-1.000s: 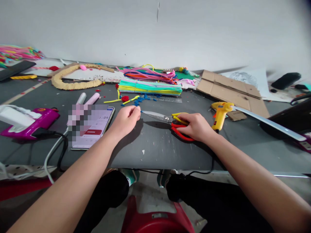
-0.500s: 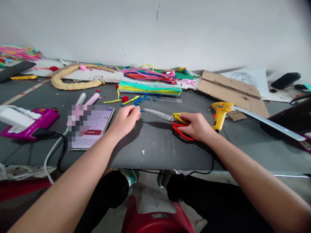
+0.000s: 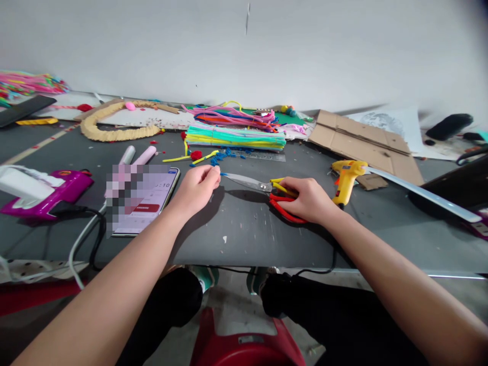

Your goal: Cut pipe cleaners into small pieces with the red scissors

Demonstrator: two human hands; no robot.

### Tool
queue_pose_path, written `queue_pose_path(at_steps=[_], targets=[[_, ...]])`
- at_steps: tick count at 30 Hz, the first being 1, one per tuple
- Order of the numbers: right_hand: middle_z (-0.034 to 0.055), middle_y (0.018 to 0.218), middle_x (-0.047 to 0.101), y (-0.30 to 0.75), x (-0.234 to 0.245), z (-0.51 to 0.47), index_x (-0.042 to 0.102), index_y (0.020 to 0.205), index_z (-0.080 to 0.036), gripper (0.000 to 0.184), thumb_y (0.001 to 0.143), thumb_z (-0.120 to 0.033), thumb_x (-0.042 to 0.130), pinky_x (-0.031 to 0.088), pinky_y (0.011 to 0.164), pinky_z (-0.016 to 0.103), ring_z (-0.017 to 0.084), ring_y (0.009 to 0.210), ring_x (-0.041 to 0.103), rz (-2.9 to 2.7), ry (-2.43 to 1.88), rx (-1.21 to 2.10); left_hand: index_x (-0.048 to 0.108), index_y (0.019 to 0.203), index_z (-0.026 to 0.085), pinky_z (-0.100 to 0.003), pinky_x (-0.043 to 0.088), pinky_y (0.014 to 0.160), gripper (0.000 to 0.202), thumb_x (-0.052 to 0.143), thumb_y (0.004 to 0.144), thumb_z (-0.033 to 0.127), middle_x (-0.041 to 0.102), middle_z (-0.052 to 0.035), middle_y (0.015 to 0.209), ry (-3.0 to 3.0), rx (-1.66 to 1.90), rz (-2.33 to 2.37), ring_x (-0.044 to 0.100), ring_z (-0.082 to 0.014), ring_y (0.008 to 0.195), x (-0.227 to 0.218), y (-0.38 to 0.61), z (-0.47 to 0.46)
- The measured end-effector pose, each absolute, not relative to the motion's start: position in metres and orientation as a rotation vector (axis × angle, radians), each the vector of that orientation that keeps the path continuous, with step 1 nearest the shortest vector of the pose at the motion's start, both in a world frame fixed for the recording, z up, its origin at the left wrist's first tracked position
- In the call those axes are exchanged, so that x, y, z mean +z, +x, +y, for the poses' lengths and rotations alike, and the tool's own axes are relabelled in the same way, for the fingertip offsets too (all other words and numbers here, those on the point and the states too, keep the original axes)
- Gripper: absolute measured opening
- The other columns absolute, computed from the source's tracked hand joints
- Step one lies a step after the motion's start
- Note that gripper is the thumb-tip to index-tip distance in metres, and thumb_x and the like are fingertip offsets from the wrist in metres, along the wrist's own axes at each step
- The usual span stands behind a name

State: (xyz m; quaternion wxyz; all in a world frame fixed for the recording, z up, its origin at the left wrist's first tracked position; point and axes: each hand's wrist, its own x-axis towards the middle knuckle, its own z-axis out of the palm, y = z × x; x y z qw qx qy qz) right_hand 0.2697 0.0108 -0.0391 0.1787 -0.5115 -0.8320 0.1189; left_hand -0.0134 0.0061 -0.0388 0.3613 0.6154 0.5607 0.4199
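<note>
My right hand is wrapped round the red and yellow handles of a pair of scissors, whose blades point left. In a closed pinch, my left hand holds a short blue pipe cleaner, mostly hidden by the fingers. Its little end shows at the scissor tips. Behind my left hand lie several cut blue pieces, a red fuzzy ball and yellow pipe cleaner lengths. A bundle of turquoise and yellow pipe cleaners is farther back.
A phone lies left of my left hand, near a purple power strip with cables. To the right stand a yellow glue gun and folded cardboard. A wrapped beige curved form lies at the back left.
The scissors have moved slightly left, so their tips now meet the blue pipe cleaner end. The blades look nearly closed. My left hand has barely moved.
</note>
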Motion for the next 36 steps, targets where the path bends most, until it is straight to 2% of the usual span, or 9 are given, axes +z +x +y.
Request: queue_pose_path(at_steps=[15, 23, 28, 36], targets=[[-0.0013, 0.064, 0.053, 0.2713, -0.04, 0.0128, 0.058, 0.076, -0.022, 0.023, 0.077, -0.044, 0.065, 0.03, 0.059, 0.027, 0.013, 0.06, 0.04, -2.365, -1.461, 0.337, 0.045, 0.06, 0.019, -0.027, 0.026, 0.05, 0.039, 0.048, 0.093, 0.04, 0.042, 0.0019, 0.055, 1.612, 1.057, 1.467, 0.034, -0.0101, 0.051, -0.0331, -0.0129, 0.0057], [-0.0005, 0.064, 0.054, 0.2714, -0.0406, 0.0129, 0.058, 0.076, -0.022, 0.023, 0.078, -0.044, 0.064, 0.03, 0.059, 0.026, 0.014, 0.061, 0.042, -2.362, -1.469, 0.342, 0.058, 0.068, 0.017, -0.026, 0.032, 0.052, 0.035, 0.05, 0.09, 0.043, 0.051, -0.0016, 0.06, 1.458, 1.127, 1.381, 0.045, -0.0129, 0.057, -0.0424, -0.0155, 0.0123], [-0.0007, 0.064, 0.054, 0.2719, -0.0411, 0.0132, 0.059, 0.077, -0.022, 0.023, 0.077, -0.044, 0.064, 0.031, 0.059, 0.027, 0.014, 0.061, 0.041, -2.361, -1.461, 0.351, 0.053, 0.064, 0.018, -0.026, 0.033, 0.052, 0.033, 0.052, 0.087, 0.042, 0.053, -0.0027, 0.063, 1.454, 1.143, 1.39, 0.046, -0.0132, 0.06, -0.0396, -0.0139, 0.0112], [-0.0019, 0.064, 0.051, 0.2712, -0.0399, 0.0131, 0.057, 0.076, -0.022, 0.022, 0.077, -0.042, 0.065, 0.031, 0.06, 0.027, 0.013, 0.061, 0.039, -2.36, -1.464, 0.374, 0.047, 0.067, 0.019, -0.027, 0.027, 0.052, 0.027, 0.055, 0.087, 0.035, 0.043, 0.0025, 0.059, 1.51, 1.116, 1.402, 0.037, -0.0105, 0.056, -0.0363, -0.0129, 0.0075]])
